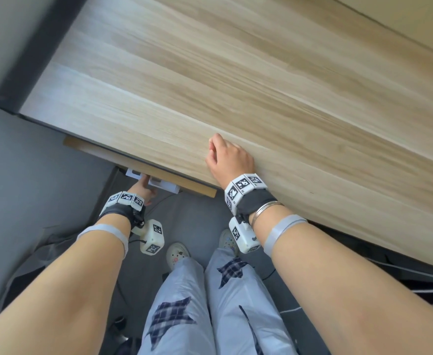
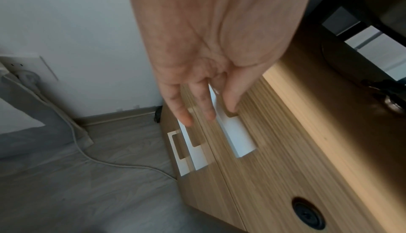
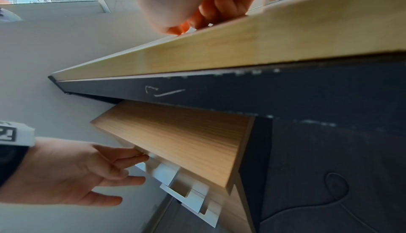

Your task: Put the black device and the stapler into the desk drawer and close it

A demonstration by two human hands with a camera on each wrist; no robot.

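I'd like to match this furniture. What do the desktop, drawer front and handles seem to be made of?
Desktop: pale wood or wood-look laminate, matte; long straight grain streaks, and the dark underside hints at a faced board.
Drawer front: same pale grain, matte, likely the same.
Handles: white, smooth, thin bent strips; painted metal or plastic, cannot tell which.

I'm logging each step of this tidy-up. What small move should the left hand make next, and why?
Probably push the top drawer the rest of the way in. The left hand has straight fingers at its white handle, not hooked in it, the drawer stands partly out, and no device or stapler shows on the desk.
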